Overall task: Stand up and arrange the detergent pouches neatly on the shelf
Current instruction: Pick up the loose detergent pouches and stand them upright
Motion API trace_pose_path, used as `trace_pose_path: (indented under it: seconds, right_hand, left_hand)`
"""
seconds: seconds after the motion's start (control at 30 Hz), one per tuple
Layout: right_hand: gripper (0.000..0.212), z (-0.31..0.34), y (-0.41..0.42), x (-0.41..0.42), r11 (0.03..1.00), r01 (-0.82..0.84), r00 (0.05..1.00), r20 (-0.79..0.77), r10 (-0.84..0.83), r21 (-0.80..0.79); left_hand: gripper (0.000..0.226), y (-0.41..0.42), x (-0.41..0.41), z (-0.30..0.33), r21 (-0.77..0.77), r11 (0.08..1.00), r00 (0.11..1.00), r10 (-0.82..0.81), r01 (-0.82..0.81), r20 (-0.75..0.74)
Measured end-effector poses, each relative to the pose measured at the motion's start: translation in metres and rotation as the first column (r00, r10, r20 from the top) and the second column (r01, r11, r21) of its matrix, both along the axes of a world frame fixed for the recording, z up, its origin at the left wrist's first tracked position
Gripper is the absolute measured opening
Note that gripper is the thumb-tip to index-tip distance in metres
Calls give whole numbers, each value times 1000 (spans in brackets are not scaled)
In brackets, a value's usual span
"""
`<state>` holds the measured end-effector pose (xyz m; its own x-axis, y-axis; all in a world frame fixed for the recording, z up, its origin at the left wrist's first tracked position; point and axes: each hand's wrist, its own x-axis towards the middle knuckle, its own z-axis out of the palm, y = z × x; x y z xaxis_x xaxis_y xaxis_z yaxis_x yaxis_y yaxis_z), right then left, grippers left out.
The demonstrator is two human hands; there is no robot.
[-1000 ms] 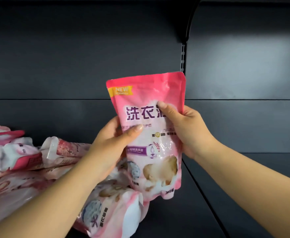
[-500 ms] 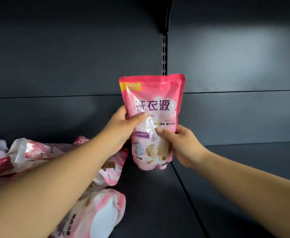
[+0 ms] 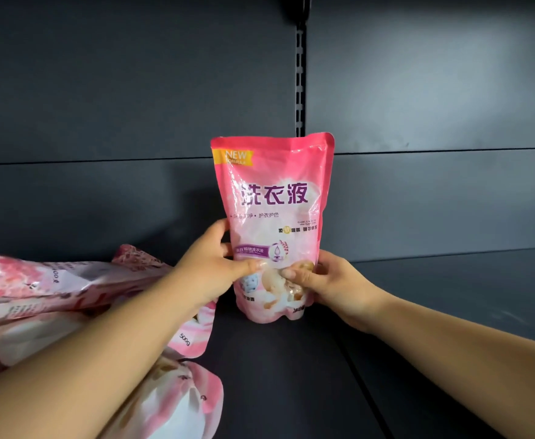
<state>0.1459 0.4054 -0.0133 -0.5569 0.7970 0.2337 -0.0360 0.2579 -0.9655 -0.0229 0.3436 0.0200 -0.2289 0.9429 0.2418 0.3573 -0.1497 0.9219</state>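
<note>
A pink detergent pouch (image 3: 274,198) with purple lettering stands upright on the dark shelf (image 3: 291,375), near the back panel. My left hand (image 3: 210,269) grips its lower left side, thumb across the front. My right hand (image 3: 326,282) grips its lower right side, thumb on the front too. A heap of pink and white pouches (image 3: 47,289) lies flat on the shelf to the left, partly hidden by my left forearm.
A slotted upright post (image 3: 300,77) splits the dark back panel above the pouch. A seam in the shelf floor (image 3: 358,381) runs forward from the pouch. The shelf section on the right (image 3: 449,296) holds nothing.
The pouch went from being held in the air to standing with its base on the shelf, farther back. Both hands slid down to its lower part.
</note>
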Motion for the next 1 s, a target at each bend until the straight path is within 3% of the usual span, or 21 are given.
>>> trace_pose_path:
  seconds: [0.3, 0.5, 0.6, 0.67, 0.73, 0.83, 0.9, 1.0]
  right_hand:
    - [12, -5, 3, -5, 992, 83, 996, 36, -87, 92]
    - [19, 1, -14, -3, 977, 139, 972, 166, -165, 160]
    - [34, 7, -34, 1, 884, 313, 833, 346, -431, 348]
    - [44, 14, -56, 2, 807, 376, 781, 313, -540, 456]
    - [44, 23, -87, -2, 828, 349, 838, 250, -486, 439]
    - [22, 30, -135, -25, 973, 71, 958, 257, -129, 221]
    - [35, 27, -159, -45, 992, -101, 932, 356, 69, 72]
    - [62, 17, -173, -64, 985, -151, 910, 400, 107, 80]
  left_hand:
    - [49, 13, -4, -6, 7, 1000, 1000, -1, 1, -23]
    - [60, -21, 0, 12, 72, 992, 976, 114, -102, -187]
    - [48, -70, -1, 25, 148, 979, 937, 179, -140, -301]
    - [28, -110, -7, 22, 189, 971, 885, 217, -150, -411]
    - [11, -151, -17, 11, 218, 955, 804, 287, -200, -520]
    - [18, -194, -32, -10, 130, 936, 769, 344, -327, -538]
    - [32, -213, -34, -24, -36, 937, 803, 277, -348, -528]
    - [41, -227, -26, -36, -118, 958, 865, 177, -261, -470]
